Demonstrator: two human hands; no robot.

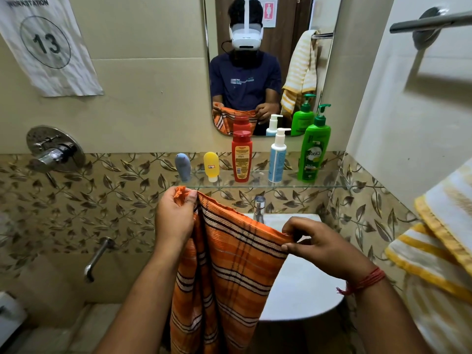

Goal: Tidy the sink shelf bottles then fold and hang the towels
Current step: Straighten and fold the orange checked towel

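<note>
Left hand (176, 215) raised in front of glass shelf (332, 186), fingers and thumb curled round bunched top corner of orange striped towel (229, 272)
Right hand (324, 247) lower and to the right, thumb and fingertips pinching opposite end of same top edge; red thread band (367, 281) on that wrist
Towel stretched between both hands, top edge sloping down toward the right, remainder hanging in vertical folds in front of white washbasin (301, 290), partly covering chrome basin tap (259, 208)
On shelf, left to right, all upright and set apart: grey-blue tube (183, 166), yellow tube (211, 166), red bottle (241, 155), white pump bottle (278, 155), green pump bottle (313, 149)
Mirror (293, 60) above shelf, reflecting person, towel and bottles
Yellow-and-white striped towel (439, 241) hanging at right edge, below metal towel bar (431, 21)
At left: round shower mixer (55, 149) and spout (98, 258) on leaf-patterned tiles; paper sign (46, 44) marked 13 on wall
</note>
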